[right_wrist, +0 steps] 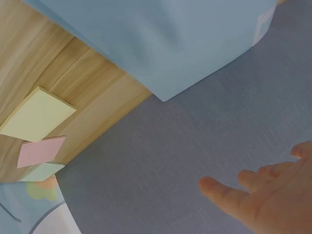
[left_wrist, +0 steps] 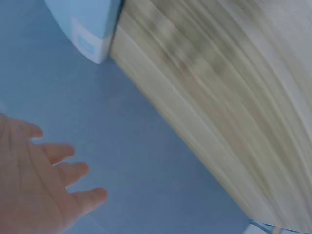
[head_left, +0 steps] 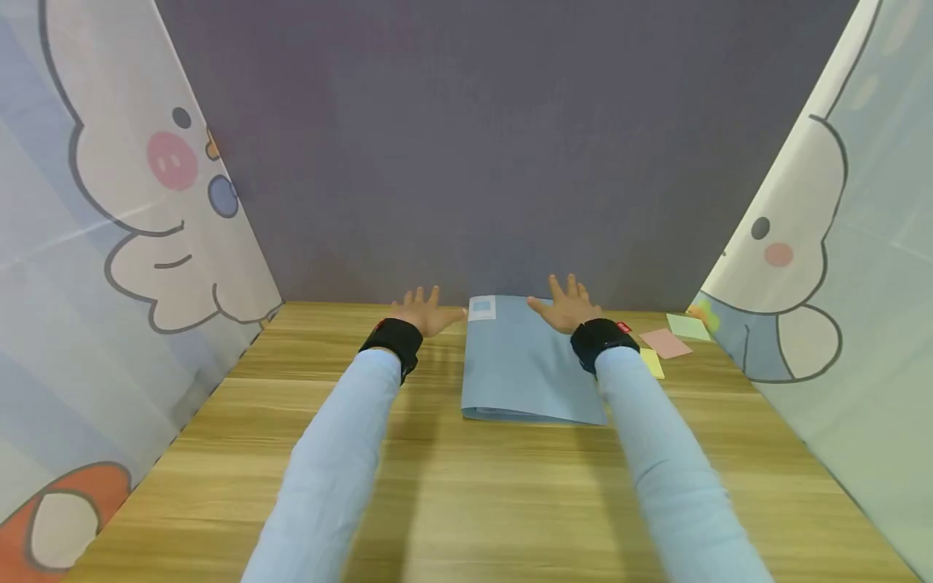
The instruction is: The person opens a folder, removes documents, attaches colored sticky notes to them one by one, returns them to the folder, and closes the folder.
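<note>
A light blue paper folder (head_left: 525,372) with a white label (head_left: 482,308) at its upper left corner lies on the wooden table. My left hand (head_left: 428,312) hovers to the left of the folder, fingers spread and holding nothing. Above the folder's upper right part is my right hand (head_left: 567,306), its fingers likewise spread, with nothing in it. In the left wrist view the left palm (left_wrist: 34,180) shows bare; the right wrist view shows the right hand (right_wrist: 278,195) apart from the folder (right_wrist: 185,39).
Right of the folder lie a yellow sticky-note pad (right_wrist: 39,114), a pink pad (head_left: 666,343) and a pale green pad (head_left: 688,326). A grey panel (head_left: 474,146) stands along the table's back edge. Cartoon-printed sheets (head_left: 109,283) flank the wooden table (head_left: 496,502).
</note>
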The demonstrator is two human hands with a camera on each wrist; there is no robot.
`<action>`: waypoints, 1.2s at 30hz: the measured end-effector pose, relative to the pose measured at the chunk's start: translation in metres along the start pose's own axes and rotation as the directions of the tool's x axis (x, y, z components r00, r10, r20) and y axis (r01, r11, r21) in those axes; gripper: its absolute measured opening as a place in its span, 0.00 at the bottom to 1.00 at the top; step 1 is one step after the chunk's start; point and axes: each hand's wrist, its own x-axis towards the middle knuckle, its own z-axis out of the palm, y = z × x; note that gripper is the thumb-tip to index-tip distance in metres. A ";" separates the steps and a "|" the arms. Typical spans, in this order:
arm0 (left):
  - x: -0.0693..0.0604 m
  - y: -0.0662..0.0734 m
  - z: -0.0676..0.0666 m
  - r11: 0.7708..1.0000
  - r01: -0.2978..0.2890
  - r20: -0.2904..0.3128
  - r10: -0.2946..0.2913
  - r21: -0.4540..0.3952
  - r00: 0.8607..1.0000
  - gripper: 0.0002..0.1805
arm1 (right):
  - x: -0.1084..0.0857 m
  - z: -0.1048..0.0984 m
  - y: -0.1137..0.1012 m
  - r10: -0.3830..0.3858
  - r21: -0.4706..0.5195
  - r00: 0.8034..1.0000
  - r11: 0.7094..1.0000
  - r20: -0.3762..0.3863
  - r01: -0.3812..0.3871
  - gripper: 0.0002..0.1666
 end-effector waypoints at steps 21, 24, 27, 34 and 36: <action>-0.008 0.007 0.040 0.923 -0.384 -0.309 0.361 -0.014 0.880 0.27 | -0.034 0.036 0.054 -0.157 -0.032 0.985 0.987 -0.069 0.155 0.46; -0.012 0.003 0.052 0.922 -0.386 -0.336 0.366 0.006 0.868 0.25 | -0.042 0.048 0.060 -0.158 0.022 0.986 0.987 -0.057 0.159 0.46; -0.016 0.001 0.063 0.921 -0.387 -0.329 0.378 0.042 0.865 0.23 | -0.050 0.057 0.067 -0.158 0.059 0.987 0.985 -0.042 0.160 0.46; -0.029 0.003 0.085 0.912 -0.402 -0.175 0.409 0.077 0.895 0.24 | -0.058 0.067 0.077 -0.176 0.086 0.984 0.981 0.030 0.173 0.40; -0.033 0.005 0.090 0.908 -0.407 -0.115 0.417 0.102 0.902 0.27 | -0.057 0.069 0.078 -0.187 0.092 0.980 0.979 0.070 0.180 0.38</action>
